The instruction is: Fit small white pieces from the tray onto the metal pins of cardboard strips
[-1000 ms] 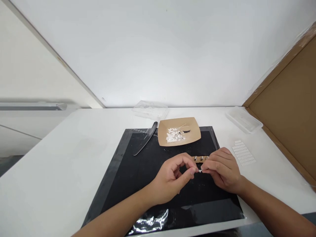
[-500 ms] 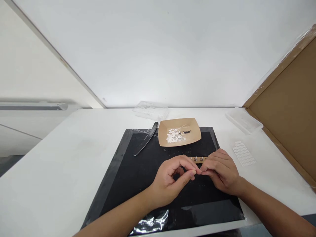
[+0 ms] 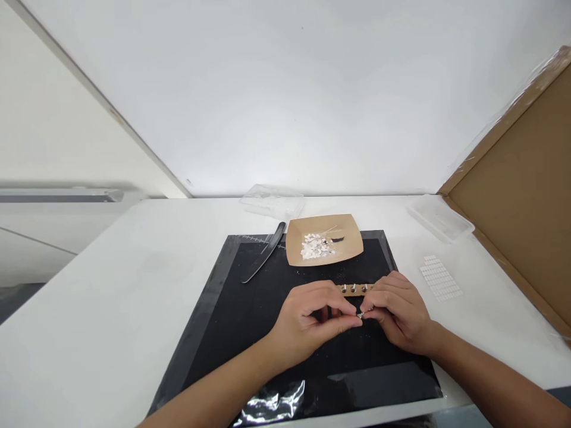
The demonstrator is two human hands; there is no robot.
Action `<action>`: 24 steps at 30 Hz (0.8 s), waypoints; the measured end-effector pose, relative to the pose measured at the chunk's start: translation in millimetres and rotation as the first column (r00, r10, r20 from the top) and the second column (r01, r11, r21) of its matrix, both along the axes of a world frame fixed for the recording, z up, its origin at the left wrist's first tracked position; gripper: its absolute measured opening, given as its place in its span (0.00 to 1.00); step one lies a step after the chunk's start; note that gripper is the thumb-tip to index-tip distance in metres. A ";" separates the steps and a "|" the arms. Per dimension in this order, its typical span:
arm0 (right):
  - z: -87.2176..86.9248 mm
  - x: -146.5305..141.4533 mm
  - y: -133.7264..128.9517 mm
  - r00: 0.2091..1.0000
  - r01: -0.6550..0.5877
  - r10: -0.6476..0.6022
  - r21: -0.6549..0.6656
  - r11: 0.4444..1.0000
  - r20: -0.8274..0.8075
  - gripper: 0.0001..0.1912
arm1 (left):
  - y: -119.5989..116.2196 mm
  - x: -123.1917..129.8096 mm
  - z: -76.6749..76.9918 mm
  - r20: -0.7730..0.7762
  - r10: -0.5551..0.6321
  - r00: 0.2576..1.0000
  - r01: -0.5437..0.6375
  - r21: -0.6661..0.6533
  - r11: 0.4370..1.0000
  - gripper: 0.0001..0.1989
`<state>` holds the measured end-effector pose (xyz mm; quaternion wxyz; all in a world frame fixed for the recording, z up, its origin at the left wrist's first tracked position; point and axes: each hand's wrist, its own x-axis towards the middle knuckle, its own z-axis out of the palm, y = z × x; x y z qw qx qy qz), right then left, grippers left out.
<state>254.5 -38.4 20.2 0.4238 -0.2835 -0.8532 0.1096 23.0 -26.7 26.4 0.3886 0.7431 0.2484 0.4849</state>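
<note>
My left hand [image 3: 307, 321] and my right hand [image 3: 401, 312] meet fingertip to fingertip over a black mat [image 3: 250, 315]. Between their pinched thumbs and forefingers is a tiny silvery-white piece [image 3: 360, 315], too small to name. Just behind the fingers lies a brown strip [image 3: 355, 290] with several small metal and white pieces on it, its right end hidden by my right hand. Farther back, a tan paper tray [image 3: 350, 239] holds many small white bits [image 3: 316, 246] and a dark sliver [image 3: 338, 239].
A curved black tool [image 3: 264, 252] lies left of the tray. Clear plastic packaging [image 3: 273, 201] is at the back. To the right are a clear plastic box [image 3: 441, 219], a sheet of white pieces [image 3: 441, 277] and a large cardboard box [image 3: 517, 184].
My left thumb and forefinger have moved slightly and now pinch the small piece at my right fingertips. More of the brown strip's left end shows. My right hand is nearly still.
</note>
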 end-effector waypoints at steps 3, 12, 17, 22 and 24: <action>-0.6 0.5 1.3 1.000 0.009 -0.009 0.002 1.000 0.000 0.05 | 1.4 0.1 -0.6 -0.033 -0.018 0.999 0.019 0.026 0.999 0.03; 0.0 1.1 1.9 0.999 0.030 -0.030 0.008 1.000 -0.026 0.06 | 5.2 -2.1 -10.9 -0.151 0.047 0.987 -0.036 0.075 0.997 0.06; 2.7 2.3 0.9 0.999 0.042 -0.040 0.063 0.997 -0.032 0.04 | 7.6 -5.8 -10.3 -0.175 0.072 0.982 -0.056 0.094 0.994 0.05; 1.3 4.3 1.0 0.998 0.056 -0.053 0.059 0.997 -0.046 0.03 | 10.8 -8.4 -12.2 -0.220 0.114 0.969 -0.080 0.160 0.984 0.03; 0.5 4.7 0.7 0.997 0.064 -0.061 0.056 0.996 -0.044 0.03 | 11.9 -8.8 -12.5 -0.227 0.146 0.963 -0.103 0.190 0.976 0.04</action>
